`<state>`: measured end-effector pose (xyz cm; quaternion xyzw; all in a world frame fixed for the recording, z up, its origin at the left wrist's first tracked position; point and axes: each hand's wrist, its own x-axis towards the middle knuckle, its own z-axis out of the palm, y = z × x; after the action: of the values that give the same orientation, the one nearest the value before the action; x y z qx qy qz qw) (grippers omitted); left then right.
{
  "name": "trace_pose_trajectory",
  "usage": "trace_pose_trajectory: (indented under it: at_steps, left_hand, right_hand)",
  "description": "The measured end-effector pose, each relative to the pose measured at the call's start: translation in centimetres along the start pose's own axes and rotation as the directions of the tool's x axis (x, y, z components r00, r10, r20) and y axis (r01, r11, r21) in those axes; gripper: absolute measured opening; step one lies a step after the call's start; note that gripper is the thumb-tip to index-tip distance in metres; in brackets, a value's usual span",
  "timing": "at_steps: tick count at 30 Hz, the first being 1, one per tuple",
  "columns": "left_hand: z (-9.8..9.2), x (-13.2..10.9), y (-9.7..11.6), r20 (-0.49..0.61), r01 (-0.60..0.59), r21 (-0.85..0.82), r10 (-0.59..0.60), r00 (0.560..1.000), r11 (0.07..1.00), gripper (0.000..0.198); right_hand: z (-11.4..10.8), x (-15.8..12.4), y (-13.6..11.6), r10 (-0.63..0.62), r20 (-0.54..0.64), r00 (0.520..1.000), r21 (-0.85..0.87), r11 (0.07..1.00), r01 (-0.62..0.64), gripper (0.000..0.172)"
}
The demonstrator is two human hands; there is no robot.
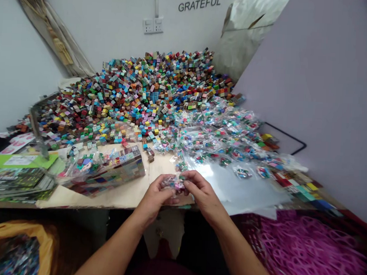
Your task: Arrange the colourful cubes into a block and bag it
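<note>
My left hand [154, 198] and my right hand [200, 192] meet at the table's front edge, both closed on one small clear plastic bag of coloured cubes [175, 183]. The bag is pinched between the fingertips of both hands, just above the wooden tabletop [123, 194]. A huge heap of small multicoloured cubes [143, 90] covers the back of the table. To the right of it lies a spread of filled clear bags [226, 135]. A stack of empty clear plastic bags [242, 185] lies flat just right of my hands.
A clear box of cubes [114, 171] sits left of my hands, beside green printed cartons [15, 174]. A pink plastic basket [303, 250] stands low at the right, a yellow bag [14, 243] low at the left. A purple wall [321, 99] bounds the right side.
</note>
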<state>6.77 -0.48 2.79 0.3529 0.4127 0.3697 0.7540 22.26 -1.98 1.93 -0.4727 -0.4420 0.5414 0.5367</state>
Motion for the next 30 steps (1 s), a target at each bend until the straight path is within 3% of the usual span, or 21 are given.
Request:
trace_pose_trajectory:
  at_steps: [2, 5, 8, 11, 13, 17, 20, 24, 30]
  left_hand:
    - [0.1, -0.3, 0.2, 0.014, 0.02, -0.035, -0.019, 1.0, 0.999, 0.051]
    - [-0.3, -0.3, 0.0, -0.021, 0.028, -0.033, -0.029, 0.999, 0.999, 0.051]
    - [-0.9, 0.0, -0.3, -0.069, 0.032, 0.005, -0.032, 0.997, 0.999, 0.048]
    - [-1.0, 0.1, -0.4, -0.074, 0.02, 0.017, -0.019, 0.997, 1.0, 0.042]
    - [-0.9, 0.0, -0.4, -0.044, 0.033, -0.002, -0.033, 0.998, 0.999, 0.038]
    - [-0.7, -0.4, -0.3, -0.006, 0.071, -0.14, -0.073, 0.997, 0.988, 0.036]
    - [-0.8, -0.8, -0.5, 0.033, 0.074, -0.217, -0.069, 0.997, 0.973, 0.043]
    - [-0.7, -1.3, -1.0, 0.065, 0.033, -0.07, -0.028, 0.998, 0.997, 0.045]
    - [-1.0, -1.3, -1.5, -0.036, -0.05, 0.036, 0.051, 0.998, 0.998, 0.045]
  right_hand:
    - [0.0, 0.2, 0.2, 0.022, -0.014, 1.0, -0.018, 1.0, -0.023, 0.029]
    - [-0.2, 0.3, 0.4, 0.083, -0.063, 0.995, 0.092, 0.993, -0.077, 0.031]
    - [-0.3, -0.1, -0.2, 0.111, 0.025, 0.994, 0.179, 0.977, -0.114, 0.03]
    - [0.2, -0.6, -1.2, 0.124, 0.212, 0.969, 0.084, 0.986, -0.144, 0.024]
    - [0.6, -0.7, -1.7, 0.123, 0.256, 0.959, -0.025, 0.992, -0.121, 0.021]
    - [0.8, -0.4, -1.7, 0.022, 0.141, 0.99, -0.271, 0.962, 0.018, 0.018]
    - [0.5, 0.0, -1.4, 0.026, 0.171, 0.985, -0.317, 0.948, 0.03, 0.016]
    - [0.8, 0.2, -1.2, 0.093, 0.246, 0.965, -0.294, 0.956, -0.017, 0.013]
    - [0.8, 0.2, -0.6, -0.028, 0.182, 0.983, -0.403, 0.91, 0.1, 0.016]
